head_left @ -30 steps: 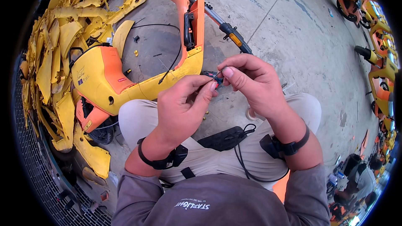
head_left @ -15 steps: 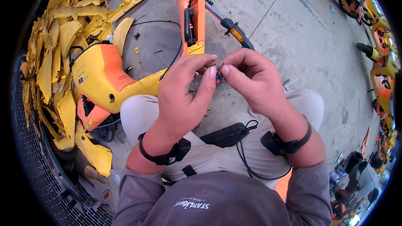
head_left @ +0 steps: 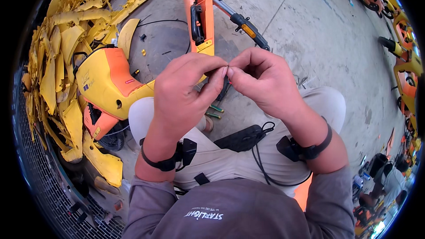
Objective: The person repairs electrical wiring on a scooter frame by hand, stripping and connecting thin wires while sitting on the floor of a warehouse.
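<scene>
My left hand (head_left: 183,90) and my right hand (head_left: 268,82) meet in front of me over my knees, thumb and forefinger of each pressed together, tips touching. Whatever sits in the two pinches is too small and covered to name. Just under the fingertips shows a bit of red (head_left: 229,80) on a dark thing. Below my left hand, on the floor, lie green-handled pliers (head_left: 215,112), partly hidden by that hand. Beyond the hands stands an orange scooter frame part (head_left: 210,17) with a black piece set in it.
A yellow-and-orange scooter body (head_left: 99,73) lies to the left, before a heap of broken yellow panels (head_left: 57,53). A black-and-silver fork tube (head_left: 239,20) reaches over the floor. More scooters (head_left: 405,62) line the right edge. A black pouch with a cord (head_left: 239,138) rests at my lap.
Both hands have drawn together, so the fingertips now touch where a small gap showed before. The left hand has shifted slightly left, and the green-handled pliers have come into view.
</scene>
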Motion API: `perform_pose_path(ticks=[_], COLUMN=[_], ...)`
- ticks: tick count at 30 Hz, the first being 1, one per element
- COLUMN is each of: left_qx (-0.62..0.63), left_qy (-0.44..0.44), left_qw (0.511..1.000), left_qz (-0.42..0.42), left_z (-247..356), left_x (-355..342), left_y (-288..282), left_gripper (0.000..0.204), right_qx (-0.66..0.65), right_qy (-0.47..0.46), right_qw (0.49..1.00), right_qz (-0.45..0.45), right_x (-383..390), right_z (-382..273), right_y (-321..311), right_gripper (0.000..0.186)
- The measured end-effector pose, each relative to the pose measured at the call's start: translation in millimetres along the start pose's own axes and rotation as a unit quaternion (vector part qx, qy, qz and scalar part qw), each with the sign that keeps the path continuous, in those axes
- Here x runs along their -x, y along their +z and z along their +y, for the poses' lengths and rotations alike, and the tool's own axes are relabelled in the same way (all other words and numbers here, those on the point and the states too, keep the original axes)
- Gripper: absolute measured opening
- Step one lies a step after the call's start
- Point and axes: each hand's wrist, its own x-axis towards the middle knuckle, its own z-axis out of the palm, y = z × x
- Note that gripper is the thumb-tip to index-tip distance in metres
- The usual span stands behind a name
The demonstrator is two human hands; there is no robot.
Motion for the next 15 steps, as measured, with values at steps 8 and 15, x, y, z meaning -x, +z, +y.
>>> perform_pose_path(ticks=[8, 15], left_qx=[-0.001, 0.017], left_qy=[-0.036, -0.023], left_qw=[0.999, 0.999], left_qz=[0.002, -0.024], left_z=[4.4, -0.1], left_x=[-1.4, -2.6], left_y=[3.9, -0.6], left_gripper=[0.011, 0.009], right_qx=[0.010, 0.040], right_qy=[0.012, -0.007], right_qw=[1.000, 0.999], right_qz=[0.006, 0.020], right_x=[1.0, 1.9], right_z=[-2.2, -1.9], right_y=[-1.1, -1.2], right_gripper=[0.010, 0.016])
